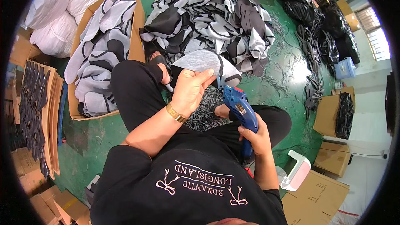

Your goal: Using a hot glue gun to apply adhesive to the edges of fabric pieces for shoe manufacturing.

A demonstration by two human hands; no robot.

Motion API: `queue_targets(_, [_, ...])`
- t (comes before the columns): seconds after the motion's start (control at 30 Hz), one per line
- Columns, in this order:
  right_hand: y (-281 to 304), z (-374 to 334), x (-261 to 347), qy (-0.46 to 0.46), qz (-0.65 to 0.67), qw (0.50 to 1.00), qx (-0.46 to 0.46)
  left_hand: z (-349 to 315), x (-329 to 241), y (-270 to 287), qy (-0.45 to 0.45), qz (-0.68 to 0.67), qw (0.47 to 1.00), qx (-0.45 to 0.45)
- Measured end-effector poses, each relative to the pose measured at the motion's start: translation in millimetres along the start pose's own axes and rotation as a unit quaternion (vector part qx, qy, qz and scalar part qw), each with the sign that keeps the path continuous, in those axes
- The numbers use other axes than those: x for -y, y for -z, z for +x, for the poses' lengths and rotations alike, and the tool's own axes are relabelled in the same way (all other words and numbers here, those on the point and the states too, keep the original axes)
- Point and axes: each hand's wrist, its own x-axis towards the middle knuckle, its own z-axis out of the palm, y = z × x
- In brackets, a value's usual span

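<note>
Pinched between the thumb and fingers of my left hand [189, 89] is a grey fabric piece with black edging [199, 59], curved in outline, held over my lap. A gold watch circles that wrist. My right hand [257, 135] grips a blue handheld electric cutter [245, 114] by its body. The cutter's head is close to the black-edged right end of the fabric piece; whether the blade touches it I cannot tell. Below the fabric, between my legs, lies a heap of thin grey trimmings [203, 110].
A large pile of grey and black fabric pieces [216, 27] covers the floor ahead. At the left stands an open carton [137, 37] full of similar pieces. White sacks [54, 33], black bags [333, 21], a blue bucket [345, 68] and cartons [318, 193] stand around; trimmings litter the green floor.
</note>
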Motion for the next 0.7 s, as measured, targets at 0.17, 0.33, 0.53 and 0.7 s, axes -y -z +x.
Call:
queue_targets(0.17, [-1.7, 1.7, 0.4, 0.001, -0.001, 1.0, -0.009, 3.8, 8.8, 14.2, -0.002, 0.001, 1.0, 0.016])
queue_targets(0.33, [-0.4, 3.7, -0.4, 0.001, 0.001, 1.0, -0.011, -1.4, 3.5, 2.8, -0.005, 0.0, 1.0, 0.021])
queue_targets(0.53, [-2.2, 4.7, 2.0, -0.002, 0.016, 1.0, -0.012, -3.7, 2.7, -0.9, -0.011, -0.009, 0.999, 0.029])
queue_targets(0.7, [-3.2, 6.8, 1.2, -0.008, 0.032, 0.999, -0.008, -6.8, 1.5, 0.6, -0.007, -0.01, 0.999, 0.037])
